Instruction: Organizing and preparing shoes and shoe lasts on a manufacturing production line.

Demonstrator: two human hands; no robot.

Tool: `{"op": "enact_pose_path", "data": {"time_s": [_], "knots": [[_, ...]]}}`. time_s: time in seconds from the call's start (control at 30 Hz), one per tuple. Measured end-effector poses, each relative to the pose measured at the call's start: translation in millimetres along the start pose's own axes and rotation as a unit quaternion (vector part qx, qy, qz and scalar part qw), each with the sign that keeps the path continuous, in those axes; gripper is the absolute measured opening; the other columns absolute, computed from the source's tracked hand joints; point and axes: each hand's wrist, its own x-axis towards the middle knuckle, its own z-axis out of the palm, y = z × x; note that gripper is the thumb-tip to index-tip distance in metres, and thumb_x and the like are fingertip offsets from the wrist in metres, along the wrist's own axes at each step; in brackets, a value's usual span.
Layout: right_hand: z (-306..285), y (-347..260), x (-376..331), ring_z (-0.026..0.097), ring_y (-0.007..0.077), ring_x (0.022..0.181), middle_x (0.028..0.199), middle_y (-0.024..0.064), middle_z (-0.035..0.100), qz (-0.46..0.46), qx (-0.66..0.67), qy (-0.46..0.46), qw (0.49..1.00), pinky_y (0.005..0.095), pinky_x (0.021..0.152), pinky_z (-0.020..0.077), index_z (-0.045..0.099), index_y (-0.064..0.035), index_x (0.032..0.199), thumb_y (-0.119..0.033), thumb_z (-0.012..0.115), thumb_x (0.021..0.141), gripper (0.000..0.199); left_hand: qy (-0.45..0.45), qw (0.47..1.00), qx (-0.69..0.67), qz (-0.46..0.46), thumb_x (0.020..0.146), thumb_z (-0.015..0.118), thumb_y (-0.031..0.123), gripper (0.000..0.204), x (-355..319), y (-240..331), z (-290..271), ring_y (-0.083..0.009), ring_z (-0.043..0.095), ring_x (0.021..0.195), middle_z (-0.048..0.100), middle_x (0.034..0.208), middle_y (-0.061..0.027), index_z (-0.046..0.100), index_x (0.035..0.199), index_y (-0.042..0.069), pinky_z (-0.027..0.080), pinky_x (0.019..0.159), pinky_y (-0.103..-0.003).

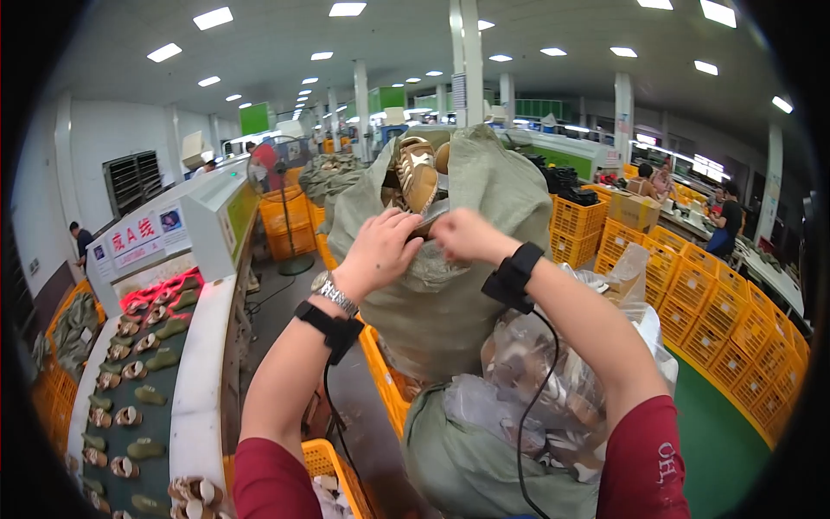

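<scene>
A tall grey-green woven sack (471, 285) stands in front of me, its mouth open, with tan shoes (418, 173) sticking out of the top. My left hand (379, 251) grips the front rim of the sack mouth. My right hand (464, 235) pinches the same rim right beside it, fingers closed on the fabric. Both wrists wear black straps with a cable; the left also has a metal watch. A second sack (467, 458) and a clear plastic bag of shoes (553, 381) lie below the sack.
A conveyor line (138, 372) with shoe parts runs along my left. Orange plastic crates (692, 285) are stacked at right and one (320, 463) sits near my left elbow. A pedestal fan (281, 173) stands behind. Several people work at the far left and right.
</scene>
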Motion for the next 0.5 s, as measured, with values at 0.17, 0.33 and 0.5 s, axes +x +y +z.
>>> {"op": "enact_pose_path", "data": {"time_s": [0.17,0.33,0.5], "knots": [[-10.4,-2.3,43.9,0.061,0.0339,0.09,0.096,0.0217,0.063,-0.004,-0.141,0.209,0.968,0.04,0.08,0.0476,0.051,-0.0047,0.122,-0.033,0.059,0.079,0.052,-0.238,0.879,0.328,-0.252,0.078,0.055,0.047,0.041,-20.9,-97.5,-0.7,-0.024,0.064,0.085,0.068,0.077,-0.0082,0.07,0.082,0.009,0.031,0.09,-0.045],[-3.5,-5.0,69.3,0.06,0.0335,0.097,0.108,0.0201,0.061,0.165,-0.266,0.099,0.945,0.0399,0.084,0.0472,0.016,-0.0078,0.143,-0.053,0.067,0.069,0.101,-0.147,0.938,0.268,-0.166,0.077,0.059,0.028,0.027,-28.7,-123.8,16.2,-0.0271,0.063,0.072,0.064,0.071,-0.0088,0.064,0.095,0.007,0.038,0.078,-0.039],[-15.7,4.3,62.4,0.061,0.0325,0.092,0.101,0.0205,0.062,0.195,-0.359,0.161,0.899,0.0421,0.078,0.0491,0.024,-0.0076,0.14,-0.03,0.063,0.076,0.078,0.019,0.993,0.11,-0.027,0.073,0.055,0.002,0.043,2.7,-139.6,36.9,-0.0335,0.059,0.077,0.059,0.087,-0.0143,0.049,0.115,0.005,0.046,0.071,-0.041]]}}
